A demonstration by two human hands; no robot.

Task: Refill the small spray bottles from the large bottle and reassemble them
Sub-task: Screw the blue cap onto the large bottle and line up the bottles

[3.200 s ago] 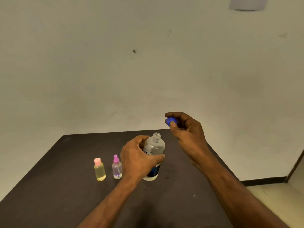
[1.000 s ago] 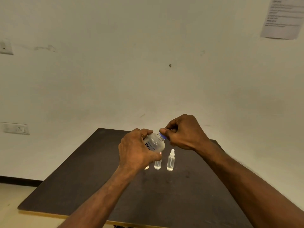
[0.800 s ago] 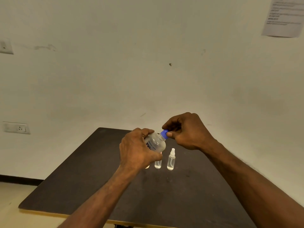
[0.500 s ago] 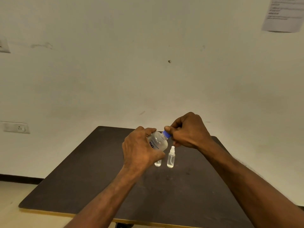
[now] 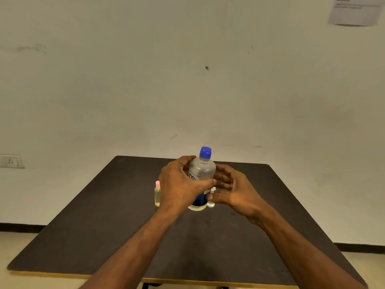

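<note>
The large clear bottle (image 5: 201,174) stands upright on the dark table (image 5: 116,226), its blue cap (image 5: 205,152) on its neck. My left hand (image 5: 179,184) is wrapped around the bottle's body. My right hand (image 5: 233,188) is just to the right of the bottle, fingers spread and holding nothing. A small bottle with yellow liquid and a pink cap (image 5: 157,193) peeks out left of my left hand. A small clear spray bottle (image 5: 211,202) is mostly hidden behind the large bottle and my right fingers.
A white wall rises behind the table. A wall socket (image 5: 11,161) is at the left and a paper sheet (image 5: 354,10) hangs at the upper right. The table's front edge (image 5: 145,277) is close to me.
My right hand was gripping the blue cap on the tilted bottle; it has now let go and dropped beside the bottle. The bottle now stands upright on the table, capped.
</note>
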